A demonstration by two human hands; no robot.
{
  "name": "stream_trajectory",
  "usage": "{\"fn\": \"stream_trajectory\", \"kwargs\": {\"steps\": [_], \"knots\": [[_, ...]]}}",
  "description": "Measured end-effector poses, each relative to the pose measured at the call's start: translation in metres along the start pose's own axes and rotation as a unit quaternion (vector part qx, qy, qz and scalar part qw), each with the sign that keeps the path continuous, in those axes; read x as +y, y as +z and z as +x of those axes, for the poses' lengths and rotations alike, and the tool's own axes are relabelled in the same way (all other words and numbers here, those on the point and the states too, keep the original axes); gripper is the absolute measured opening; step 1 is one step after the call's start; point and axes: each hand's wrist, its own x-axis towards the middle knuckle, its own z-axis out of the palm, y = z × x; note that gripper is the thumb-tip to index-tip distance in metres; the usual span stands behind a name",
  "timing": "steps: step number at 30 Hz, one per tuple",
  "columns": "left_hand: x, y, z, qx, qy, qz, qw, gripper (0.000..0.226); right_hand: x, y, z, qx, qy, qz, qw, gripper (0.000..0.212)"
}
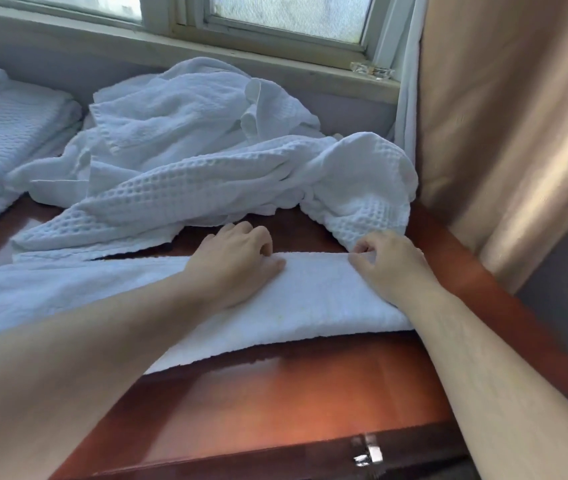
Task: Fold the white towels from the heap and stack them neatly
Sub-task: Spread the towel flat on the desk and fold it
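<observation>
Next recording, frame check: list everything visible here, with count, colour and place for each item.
flat towel: one, white, spread on the wooden top, nearest the camera
towel heap: one pile, white, partly waffle-weave, behind the flat towel
folded towels: one stack, number unclear, white, far left
wooden top: one, glossy reddish brown, beneath the towels
window: one, pale frame, textured panes, top of view
glass object: one, clear, right end of the sill
curtain: one, tan, right side
metal fitting: one, silvery, front edge, blurred
left hand: fingers curled over the flat towel's far edge
right hand: pinching that edge near its right end
</observation>
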Motion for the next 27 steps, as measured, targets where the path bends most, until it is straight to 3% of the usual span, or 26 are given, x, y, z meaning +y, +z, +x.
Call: {"fn": "stream_trajectory", "kwargs": {"steps": [3, 5, 7, 11, 14, 18, 22, 27], "knots": [[-0.004, 0.002, -0.003, 0.036, -0.010, -0.016, 0.999, 0.023, 0.001, 0.003, -0.008, 0.043, 0.024, -0.002, 0.999, 0.026], [0.000, 0.001, -0.007, 0.100, 0.049, 0.009, 0.994, 0.017, -0.004, 0.000, -0.011, 0.062, 0.038, -0.056, 0.996, 0.039], [0.009, -0.002, -0.014, 0.112, 0.109, 0.019, 0.988, 0.019, -0.009, -0.005, -0.016, 0.075, 0.065, -0.095, 0.991, 0.045], [0.029, 0.008, -0.032, -0.029, 0.139, 0.018, 0.990, 0.050, -0.003, -0.016, -0.042, 0.064, 0.233, -0.079, 0.967, 0.058], [0.032, 0.012, -0.039, -0.089, 0.145, 0.028, 0.985, 0.048, -0.004, -0.023, -0.057, 0.021, 0.326, 0.010, 0.945, 0.070], [0.028, 0.007, -0.046, -0.132, 0.144, 0.052, 0.979, 0.057, -0.017, -0.038, -0.058, -0.057, 0.351, 0.074, 0.932, 0.053], [0.021, 0.004, -0.059, -0.131, 0.161, 0.043, 0.977, 0.058, -0.019, -0.051, -0.069, -0.118, 0.373, 0.206, 0.897, 0.039], [0.028, -0.007, -0.060, -0.085, 0.139, -0.040, 0.986, 0.039, -0.037, -0.071, -0.088, -0.053, 0.279, 0.389, 0.877, 0.022]]}}
